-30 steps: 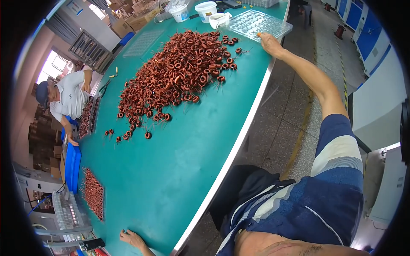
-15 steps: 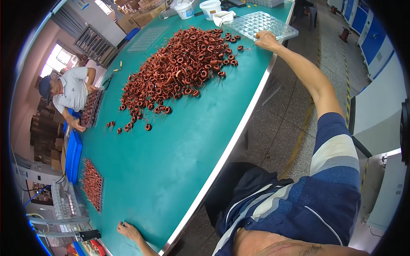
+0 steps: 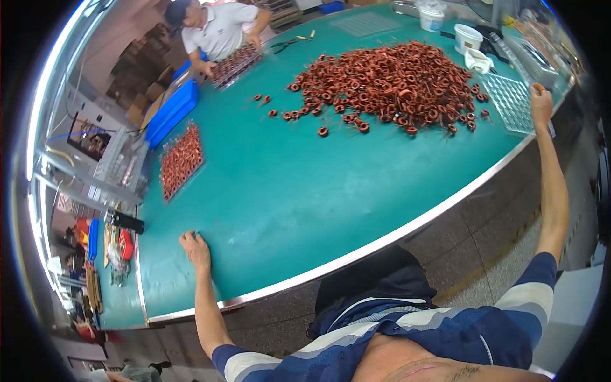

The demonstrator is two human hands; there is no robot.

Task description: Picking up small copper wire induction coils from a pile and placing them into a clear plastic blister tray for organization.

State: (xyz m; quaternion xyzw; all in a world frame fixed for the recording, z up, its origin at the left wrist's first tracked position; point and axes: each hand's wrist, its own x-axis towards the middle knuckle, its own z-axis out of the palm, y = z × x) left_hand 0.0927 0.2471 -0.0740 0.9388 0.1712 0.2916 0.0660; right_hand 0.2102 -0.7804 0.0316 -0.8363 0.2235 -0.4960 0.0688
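"Where's the tray (image 3: 506,100)?"
"Upper right, its edge pinched in the right grip (image 3: 542,109); the left grip (image 3: 198,251) rests empty on the table (image 3: 267,204), lower left."
"Any risk?"
"Dragged left, it might scatter the coils (image 3: 394,83)."

Far right, the bare right hand (image 3: 541,107) hides part of the clear pocketed plastic tray (image 3: 508,102); far left, the top edge crops a white-shirted co-worker (image 3: 218,33).

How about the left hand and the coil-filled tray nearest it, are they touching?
Apart: the head view shows green tabletop between the left hand and the coil-filled tray.
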